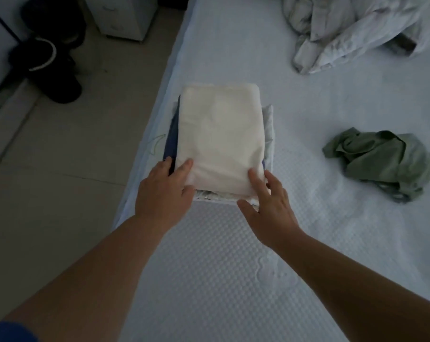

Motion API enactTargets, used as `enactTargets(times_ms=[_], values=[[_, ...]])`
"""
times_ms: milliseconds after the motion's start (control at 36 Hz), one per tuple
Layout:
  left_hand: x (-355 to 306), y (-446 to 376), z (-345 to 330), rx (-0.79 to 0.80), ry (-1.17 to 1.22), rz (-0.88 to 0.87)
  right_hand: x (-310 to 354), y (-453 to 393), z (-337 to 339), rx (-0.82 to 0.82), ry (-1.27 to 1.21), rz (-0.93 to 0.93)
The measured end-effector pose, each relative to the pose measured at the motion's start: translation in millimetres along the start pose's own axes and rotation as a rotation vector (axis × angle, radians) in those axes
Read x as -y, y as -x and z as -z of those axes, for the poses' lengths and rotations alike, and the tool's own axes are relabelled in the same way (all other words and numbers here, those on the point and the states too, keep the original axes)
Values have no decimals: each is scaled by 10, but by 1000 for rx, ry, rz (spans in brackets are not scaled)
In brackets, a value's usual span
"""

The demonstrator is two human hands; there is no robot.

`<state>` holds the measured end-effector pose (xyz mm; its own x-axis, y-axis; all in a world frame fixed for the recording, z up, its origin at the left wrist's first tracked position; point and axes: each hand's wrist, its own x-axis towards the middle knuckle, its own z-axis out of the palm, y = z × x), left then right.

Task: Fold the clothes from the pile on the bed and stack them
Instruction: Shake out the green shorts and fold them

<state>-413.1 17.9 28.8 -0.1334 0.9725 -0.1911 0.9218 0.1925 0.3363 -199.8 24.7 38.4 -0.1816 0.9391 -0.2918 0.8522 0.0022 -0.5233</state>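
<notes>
White bed [233, 267], both hands' fingers [184, 167] flat on cream garment [219, 134], lower stack mostly hidden

Single head view, looking forward and down, close over bed [233, 267] near edge; floor [61, 169] at left.

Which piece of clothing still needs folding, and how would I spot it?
Start from the white quilted mattress and the neat stack topped by a folded cream cloth, which both hands touch. Look right of that stack: the crumpled sage-green garment lies alone, the only green, unfolded piece, apart from the rumpled pale bedding farther back.
</notes>
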Motion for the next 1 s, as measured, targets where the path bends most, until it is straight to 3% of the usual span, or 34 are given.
enactTargets(times_ms=[250,500,667,778,833,1000], values=[[-807,634,11,-74,166,-32,-636,538,454,31,-71,-211],[-2150,809,-1068,179,359,-92,-2271,514,934,3,135,-380],[-2905,375,-2052,274,149,-125,-3266,-252,1410,-209,318,-246],[-3069,351,-2613,273,-93,-34,-3760,-735,1569,-162,261,-252],[-3034,334,-2744,288,-133,-14,-3939,-841,1569,-123,158,-227],[-3021,189,-2694,470,-193,33,-4058,-876,1596,-236,174,-178]])
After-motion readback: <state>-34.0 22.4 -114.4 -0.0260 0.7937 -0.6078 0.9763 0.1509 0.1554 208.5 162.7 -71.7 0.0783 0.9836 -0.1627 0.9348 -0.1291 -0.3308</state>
